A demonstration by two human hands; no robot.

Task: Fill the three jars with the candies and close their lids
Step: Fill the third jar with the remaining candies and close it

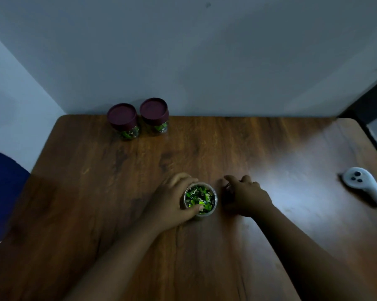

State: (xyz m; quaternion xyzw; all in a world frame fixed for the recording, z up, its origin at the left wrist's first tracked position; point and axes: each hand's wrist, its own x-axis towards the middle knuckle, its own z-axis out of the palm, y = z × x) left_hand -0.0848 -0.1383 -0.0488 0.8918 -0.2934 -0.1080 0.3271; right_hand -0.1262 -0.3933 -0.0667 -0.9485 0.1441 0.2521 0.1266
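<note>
My left hand [172, 200] grips the full, lidless jar [201, 199]; right hand [245, 195] covers something dark, grasp unclear. Smooth, rigid walls: I'd hold its sides.

Wooden table [204, 148] (jars [201, 199], controller [364, 184])

Three jars on my table [204, 153]: two lidded jars [122, 121] [154, 115], one open jar [201, 199] full of green candies [196, 193], uncountable. One white controller [364, 184]. My two hands: left hand [172, 203], right hand [246, 197].
</note>
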